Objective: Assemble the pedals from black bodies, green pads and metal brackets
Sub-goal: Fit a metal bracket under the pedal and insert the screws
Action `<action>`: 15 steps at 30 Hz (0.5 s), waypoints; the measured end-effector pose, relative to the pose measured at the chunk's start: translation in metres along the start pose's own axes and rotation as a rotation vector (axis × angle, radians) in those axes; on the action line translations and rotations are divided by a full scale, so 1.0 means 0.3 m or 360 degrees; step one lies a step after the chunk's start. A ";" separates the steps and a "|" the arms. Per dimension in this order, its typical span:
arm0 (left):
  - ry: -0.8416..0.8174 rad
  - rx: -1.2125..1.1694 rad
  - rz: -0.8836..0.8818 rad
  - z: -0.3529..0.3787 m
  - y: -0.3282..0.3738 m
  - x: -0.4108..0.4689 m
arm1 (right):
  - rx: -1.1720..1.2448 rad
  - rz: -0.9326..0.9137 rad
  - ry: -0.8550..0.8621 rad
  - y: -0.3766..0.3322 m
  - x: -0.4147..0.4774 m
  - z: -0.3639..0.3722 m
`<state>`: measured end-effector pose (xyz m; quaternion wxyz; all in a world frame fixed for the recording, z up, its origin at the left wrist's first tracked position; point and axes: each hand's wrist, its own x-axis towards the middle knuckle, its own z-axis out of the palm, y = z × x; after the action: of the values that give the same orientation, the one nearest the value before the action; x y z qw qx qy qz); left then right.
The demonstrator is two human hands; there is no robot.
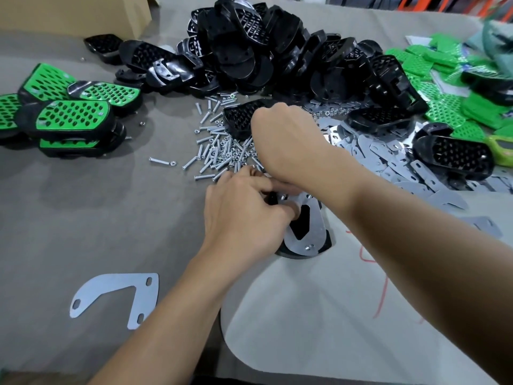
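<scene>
A black pedal body lies upside down at the table's middle with a metal bracket (313, 232) on top of it and a bolt head near its front end. My left hand (244, 215) grips this pedal at its left side, fingers curled over the bracket. My right hand (286, 145) reaches over it with fingers pointing down into the pile of bolts and nuts (219, 151); its fingertips are hidden. Black bodies (263, 51) are heaped at the back. Loose green pads (433, 76) lie at the right.
Several finished green-and-black pedals (72, 115) are stacked at the left. A single flat bracket (119, 295) lies near the front left. A spread of metal brackets (388, 159) covers the right middle. A cardboard box (72, 15) stands at the back left.
</scene>
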<state>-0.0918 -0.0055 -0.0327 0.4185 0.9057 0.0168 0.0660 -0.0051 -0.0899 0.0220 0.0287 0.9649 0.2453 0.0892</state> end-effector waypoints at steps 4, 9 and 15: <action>-0.0012 -0.0002 0.0003 -0.004 0.010 -0.003 | 0.0014 0.0056 0.0028 0.004 -0.003 0.017; 0.0043 -0.0071 -0.0009 -0.003 0.024 -0.007 | 0.0618 0.0392 0.0172 0.091 -0.067 -0.021; 0.0056 -0.0103 -0.0045 0.001 0.029 -0.008 | 0.1055 0.0557 0.0085 0.190 -0.271 -0.102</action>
<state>-0.0944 -0.0116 -0.0266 0.4480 0.8901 0.0348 0.0763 -0.0544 -0.1786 0.0449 -0.3072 0.9465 0.0928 0.0337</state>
